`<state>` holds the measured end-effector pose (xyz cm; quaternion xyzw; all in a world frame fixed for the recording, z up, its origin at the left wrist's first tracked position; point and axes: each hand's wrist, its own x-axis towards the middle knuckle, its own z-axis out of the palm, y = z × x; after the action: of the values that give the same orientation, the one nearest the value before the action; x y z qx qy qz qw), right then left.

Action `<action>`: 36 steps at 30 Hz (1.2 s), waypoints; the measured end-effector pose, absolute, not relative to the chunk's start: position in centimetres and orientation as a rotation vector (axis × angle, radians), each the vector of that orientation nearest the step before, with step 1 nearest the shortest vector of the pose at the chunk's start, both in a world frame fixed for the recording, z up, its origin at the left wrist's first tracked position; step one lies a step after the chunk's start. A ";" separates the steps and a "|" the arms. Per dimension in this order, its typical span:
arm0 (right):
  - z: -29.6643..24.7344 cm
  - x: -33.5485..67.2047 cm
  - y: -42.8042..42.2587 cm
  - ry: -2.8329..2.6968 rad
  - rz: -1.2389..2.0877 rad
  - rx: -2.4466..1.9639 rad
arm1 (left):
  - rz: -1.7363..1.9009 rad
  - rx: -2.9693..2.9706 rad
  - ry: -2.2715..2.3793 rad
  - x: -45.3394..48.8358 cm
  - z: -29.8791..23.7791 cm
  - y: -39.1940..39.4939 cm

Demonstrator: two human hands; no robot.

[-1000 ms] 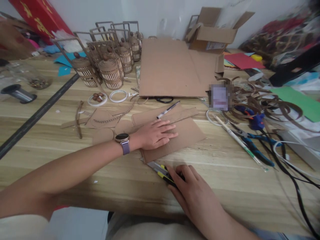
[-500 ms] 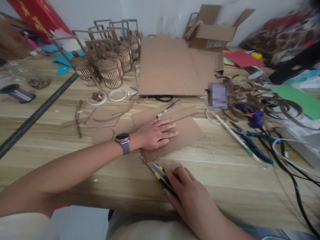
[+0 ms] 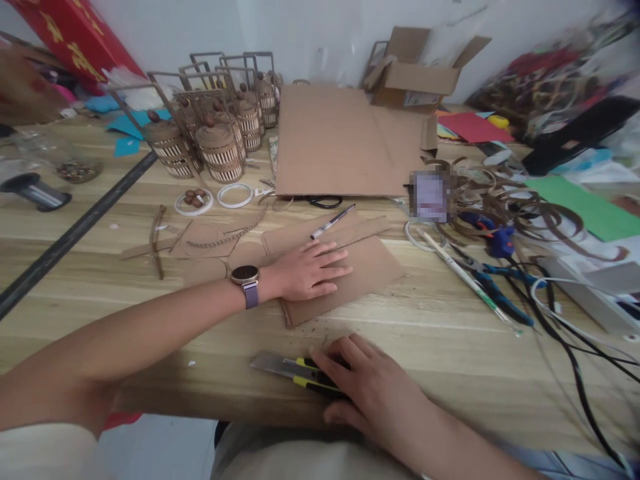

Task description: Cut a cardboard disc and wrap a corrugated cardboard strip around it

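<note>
My left hand (image 3: 307,272) lies flat with fingers spread on a brown cardboard piece (image 3: 367,270) on the wooden table (image 3: 450,347); a watch is on that wrist. My right hand (image 3: 367,387) is closed around a yellow-and-black utility knife (image 3: 290,370) near the table's front edge. The knife's blade points left, apart from the cardboard. A pen (image 3: 333,221) lies on cardboard just beyond my left fingers.
A large cardboard sheet (image 3: 340,140) and an open box (image 3: 420,73) stand behind. Several small woven baskets (image 3: 220,143) are at back left, rings with beads (image 3: 195,199) near them. Blue pliers (image 3: 493,283), cables, curled strips and coloured paper crowd the right.
My right hand has pulled the knife away from the cardboard's lower left corner, toward me and to the left. My left hand stays pressed on the cardboard.
</note>
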<state>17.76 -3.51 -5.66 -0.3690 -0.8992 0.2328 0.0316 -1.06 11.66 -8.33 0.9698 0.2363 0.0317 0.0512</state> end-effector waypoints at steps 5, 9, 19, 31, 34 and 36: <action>-5.4 23.2 1.0 -2.523 0.428 -1.263 | 0.049 2.956 0.956 -0.3 -6.0 8.4; -6.6 27.7 5.8 -2.322 0.138 -1.621 | -0.118 2.762 1.335 -0.3 -4.4 4.6; -7.9 29.7 5.1 -1.921 0.793 -1.659 | -0.153 2.801 0.997 -2.1 -4.8 5.8; -6.0 29.7 4.2 -1.079 1.336 -1.451 | -0.016 3.125 0.967 -0.9 -4.4 5.8; -6.8 29.7 4.3 -1.104 1.275 -1.364 | 0.083 3.284 0.952 -1.1 -4.4 6.0; -7.5 29.3 4.0 -1.359 1.136 -1.398 | 0.111 3.340 0.939 -1.5 -4.4 6.3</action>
<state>29.25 3.95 -7.45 -0.5599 -0.5442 0.4548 0.4283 -1.51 6.29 -4.37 0.9491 0.2668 0.0314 -0.1641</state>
